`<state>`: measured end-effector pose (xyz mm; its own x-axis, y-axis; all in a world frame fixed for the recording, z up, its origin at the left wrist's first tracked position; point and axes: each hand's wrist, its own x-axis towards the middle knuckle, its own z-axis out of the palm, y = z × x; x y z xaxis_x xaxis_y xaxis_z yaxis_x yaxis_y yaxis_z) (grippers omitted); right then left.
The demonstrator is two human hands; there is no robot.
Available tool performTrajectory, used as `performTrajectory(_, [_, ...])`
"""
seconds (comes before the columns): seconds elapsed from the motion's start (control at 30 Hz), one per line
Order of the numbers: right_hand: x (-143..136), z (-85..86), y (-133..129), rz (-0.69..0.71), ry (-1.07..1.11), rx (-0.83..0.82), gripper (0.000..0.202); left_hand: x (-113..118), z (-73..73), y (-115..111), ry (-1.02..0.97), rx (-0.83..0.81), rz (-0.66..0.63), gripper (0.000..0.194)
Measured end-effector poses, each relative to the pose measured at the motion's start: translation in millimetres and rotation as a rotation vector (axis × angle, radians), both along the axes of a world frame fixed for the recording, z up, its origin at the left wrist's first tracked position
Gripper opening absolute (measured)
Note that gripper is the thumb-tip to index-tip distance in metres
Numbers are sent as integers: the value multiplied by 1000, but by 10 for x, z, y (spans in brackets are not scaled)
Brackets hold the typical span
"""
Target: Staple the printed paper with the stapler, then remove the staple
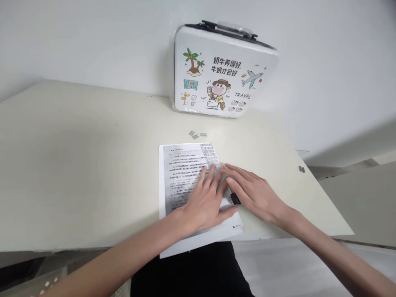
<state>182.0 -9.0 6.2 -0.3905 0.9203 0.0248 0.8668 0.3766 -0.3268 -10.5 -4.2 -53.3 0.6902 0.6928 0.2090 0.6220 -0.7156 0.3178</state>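
A printed sheet of paper (177, 198) lies on the table, its lower edge reaching past the table's front edge. My left hand (206, 202) rests palm down on the sheet, fingers spread and thumb pointing right. Along the sheet's right edge, my right hand (256, 192) lies with its fingers stretched out, their tips touching or nearly touching my left fingers. A small dark patch or object (235, 199) shows beneath the right hand's thumb side; its kind is unclear. Above the sheet lie several small grey flat pieces (194, 135), apart from both hands.
A white case (225, 88) with cartoon cow and travel pictures, a black handle and clear wrapping stands at the table's back against the wall. Another small grey piece (301, 169) lies near the right edge of the cream-coloured table (77, 165). My dark-clothed lap is below the front edge.
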Motion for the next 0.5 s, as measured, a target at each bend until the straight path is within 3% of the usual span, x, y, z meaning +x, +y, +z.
performTrajectory(0.5, [-15,-18,-3,-2,-5,20,50,15,20,-32,5,-4,13,87])
